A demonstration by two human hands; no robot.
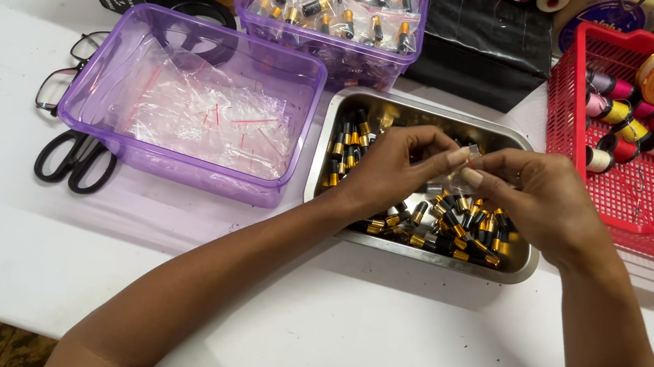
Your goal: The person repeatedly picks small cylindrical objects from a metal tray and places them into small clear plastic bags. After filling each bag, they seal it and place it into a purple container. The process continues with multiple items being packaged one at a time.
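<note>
Hands meet above rectangular steel tray (510, 265) of small black-and-gold parts (463, 225). I see left hand (397, 169) and right hand (539, 199) fingers pinching one tiny piece (466, 159), held over tray so drops land there.

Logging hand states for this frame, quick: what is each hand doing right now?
Left hand: fingers pinched on a small clear item above the metal tray.
Right hand: fingers pinched on the same small clear item; what it is cannot be told.

- Left hand (397, 165) and right hand (536, 193) meet fingertip to fingertip over a steel tray (338, 123) of small black-and-gold pieces (454, 224).
- They pinch something small (too hidden to tell).
- A purple tub (90, 102) holds clear bags (205, 113); scissors (76, 157) lie beside it.
</note>
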